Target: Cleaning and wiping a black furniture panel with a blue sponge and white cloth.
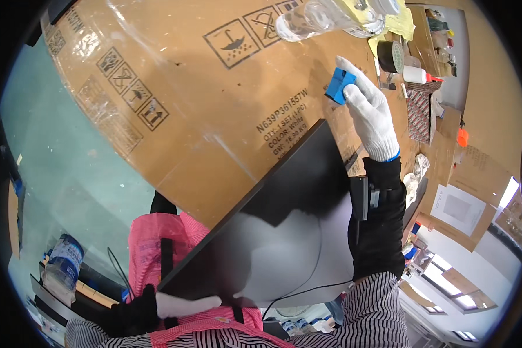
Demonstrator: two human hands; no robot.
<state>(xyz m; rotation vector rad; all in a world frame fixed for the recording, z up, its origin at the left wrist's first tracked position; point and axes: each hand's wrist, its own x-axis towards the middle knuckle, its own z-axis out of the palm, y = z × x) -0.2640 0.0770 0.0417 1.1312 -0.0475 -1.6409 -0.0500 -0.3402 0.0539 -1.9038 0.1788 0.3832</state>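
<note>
My right hand, in a white knit glove, pinches a small blue block between thumb and fingers. It is raised over the cardboard, beyond the far corner of a glossy black panel. The panel lies slanted in front of me and mirrors a blurry outline. At its near left corner my left hand, also gloved in white, grips the edge. Its thumb rests along the surface, and the other fingers are hidden.
A large printed cardboard sheet covers the work surface. Clear plastic bottles, a roll of dark tape and a white bottle with a red nozzle stand at the far right. A blue-labelled jug is at the lower left.
</note>
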